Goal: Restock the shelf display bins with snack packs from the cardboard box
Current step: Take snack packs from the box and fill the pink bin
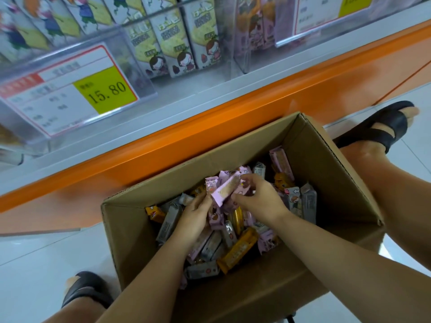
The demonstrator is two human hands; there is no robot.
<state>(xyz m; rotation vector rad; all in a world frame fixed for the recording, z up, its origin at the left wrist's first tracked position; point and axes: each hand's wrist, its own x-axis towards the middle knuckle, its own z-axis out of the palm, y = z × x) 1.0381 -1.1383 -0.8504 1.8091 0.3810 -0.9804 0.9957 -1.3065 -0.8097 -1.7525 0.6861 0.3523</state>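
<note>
In the cardboard box (233, 145), left hand (196, 220) and right hand (261, 201) clutch pink packs (225, 188), left fingertips hidden

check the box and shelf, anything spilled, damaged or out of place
Nothing looks spilled or damaged. The snack packs lie jumbled in the cardboard box, colours mixed, unlike the neat upright rows in the shelf bin. The left hand and right hand grip pink packs.

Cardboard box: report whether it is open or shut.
Open. The cardboard box is uncovered on top, snack packs inside show plainly, and the left hand and right hand reach in, holding purple packs.
</note>
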